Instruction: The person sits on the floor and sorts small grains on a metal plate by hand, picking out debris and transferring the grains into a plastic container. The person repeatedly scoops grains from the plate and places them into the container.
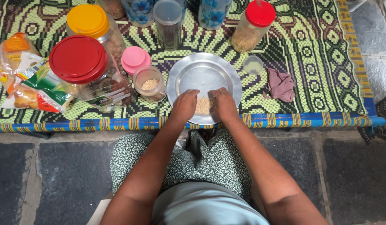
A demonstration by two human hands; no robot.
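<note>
- head view: left hand [185, 105] resting palm-down on the near part of a round steel plate [201, 68], fingers close together and curled, cupped against the left edge of a small heap of pale grain [203, 105].
- right hand [223, 104] mirrored on the other side of the heap, fingers narrow and bent, touching the grain; nothing gripped in either hand.
- grain heap lying between the two hands, on the plate's near rim side; rest of the plate bare and shiny.
- plate sitting on a green patterned woven mat [309, 54], close to its blue striped edge.
- just left of the plate, a small open jar [149, 84] with the same pale grain inside, its pink lid [134, 58] lying beside it.
- further left, a big clear jar with a red lid [79, 59], a jar with a yellow lid [88, 20] behind it, and plastic food packets [28, 77] at the mat's left end.
- beyond the plate, a clear container with dark contents [168, 23] and a red-capped jar of brownish grain [253, 26].
- right of the plate, a small clear lid [253, 65] and a crumpled mauve cloth [280, 84].
- stone floor [68, 175] below, patterned garment over the knees.
</note>
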